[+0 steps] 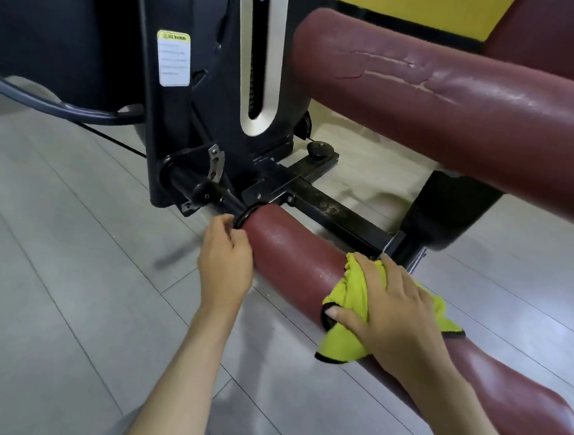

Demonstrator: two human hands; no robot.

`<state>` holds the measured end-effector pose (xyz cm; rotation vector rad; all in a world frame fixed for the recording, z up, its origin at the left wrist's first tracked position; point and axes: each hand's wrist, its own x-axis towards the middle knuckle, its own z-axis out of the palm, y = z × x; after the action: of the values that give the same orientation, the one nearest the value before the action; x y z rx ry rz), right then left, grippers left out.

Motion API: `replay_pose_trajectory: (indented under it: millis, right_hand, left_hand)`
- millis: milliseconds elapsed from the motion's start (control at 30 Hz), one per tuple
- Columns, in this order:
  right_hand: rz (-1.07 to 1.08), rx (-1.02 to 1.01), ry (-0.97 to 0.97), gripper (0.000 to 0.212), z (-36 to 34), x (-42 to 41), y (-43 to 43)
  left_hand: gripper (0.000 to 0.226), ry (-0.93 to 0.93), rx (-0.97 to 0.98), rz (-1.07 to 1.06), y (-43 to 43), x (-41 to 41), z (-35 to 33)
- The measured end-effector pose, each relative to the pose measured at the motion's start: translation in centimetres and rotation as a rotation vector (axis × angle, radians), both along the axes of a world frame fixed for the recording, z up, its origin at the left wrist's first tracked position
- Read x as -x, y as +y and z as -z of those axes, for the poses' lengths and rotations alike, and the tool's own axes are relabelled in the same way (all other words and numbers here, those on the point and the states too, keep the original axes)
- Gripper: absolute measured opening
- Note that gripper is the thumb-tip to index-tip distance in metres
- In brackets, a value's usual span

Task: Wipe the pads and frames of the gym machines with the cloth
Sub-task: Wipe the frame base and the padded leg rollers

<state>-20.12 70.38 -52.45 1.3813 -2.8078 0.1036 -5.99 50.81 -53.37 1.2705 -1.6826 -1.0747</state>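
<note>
Right hand [398, 315] lies flat, fingers spread, pressing the yellow cloth [345, 331] onto the top of the lower roller pad [292, 259], about mid-length. Cloth is bunched under the palm and hangs over the pad's near side. Left hand [225, 260] grips the pad's far end, fingers curled by the black end ring [241, 219]. Upper roller pad [459, 104], maroon with cracked vinyl, overhangs and hides part of the black frame bar [333, 217] behind. Black weight-stack housing [191, 107] carries a warning label [173, 58]. Grey tube [47, 102] curves in at left over the grey plank floor [51, 267]. Yellow wall [415, 4] sits at the back.
</note>
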Motion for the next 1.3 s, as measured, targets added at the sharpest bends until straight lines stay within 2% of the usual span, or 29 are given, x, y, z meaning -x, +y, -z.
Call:
replay_pose_trajectory:
  millis: [100, 233, 333, 433, 633, 767, 900, 1000, 1067, 1133, 1233, 1300]
  right_hand:
    - [0.001, -0.001, -0.031, 0.099, -0.7, -0.5, -3.6]
    - [-0.015, 0.003, -0.050, 0.084, -0.9, -1.4, -11.6]
    - [-0.020, 0.071, -0.167, 0.075, -0.6, -2.2, -18.6]
    - [-0.038, 0.124, -0.182, 0.062, -0.6, -2.6, -22.2]
    - [-0.083, 0.121, -0.252, 0.050, -1.2, -1.5, -21.1]
    - [-0.119, 0.122, -0.209, 0.039, -2.1, -1.0, -15.0]
    - [-0.057, 0.036, -0.216, 0.042, -2.1, 0.4, -6.2]
    - [0.004, 0.149, -0.112, 0.050, -0.8, 0.4, -2.9]
    - [0.013, 0.213, 0.041, 0.055, 0.7, -0.2, -4.0]
    - [0.063, 0.172, 0.120, 0.052, 1.0, -1.2, -6.9]
    - [0.103, 0.152, 0.111, 0.047, 0.6, -2.5, -12.3]
    - [0.109, 0.164, 0.029, 0.048, 0.1, -2.9, -15.5]
  left_hand:
    - [0.041, 0.019, -0.010, 0.019, 0.4, 0.2, 0.0]
    - [0.038, 0.012, -0.009, 0.009, 0.3, 0.3, 0.6]
    - [0.034, 0.055, -0.051, -0.028, 0.1, 0.3, 0.9]
    - [0.032, 0.067, -0.055, -0.027, 0.4, 0.5, 0.7]
    - [0.027, 0.099, -0.054, -0.092, -0.2, 0.5, 1.4]
    - [0.023, 0.128, -0.073, -0.138, -0.8, 0.3, 1.6]
    - [0.021, 0.108, -0.027, -0.092, -0.4, 0.2, 1.3]
    - [0.016, 0.053, 0.018, -0.083, 0.3, 0.9, 1.2]
    - [0.013, 0.041, 0.022, -0.095, 0.5, 1.3, 1.3]
    - [0.013, 0.061, 0.011, -0.112, 0.5, 1.7, 1.5]
    - [0.014, 0.090, -0.013, -0.136, 0.5, 2.4, 1.7]
    - [0.016, 0.105, -0.029, -0.137, 0.6, 2.5, 1.7]
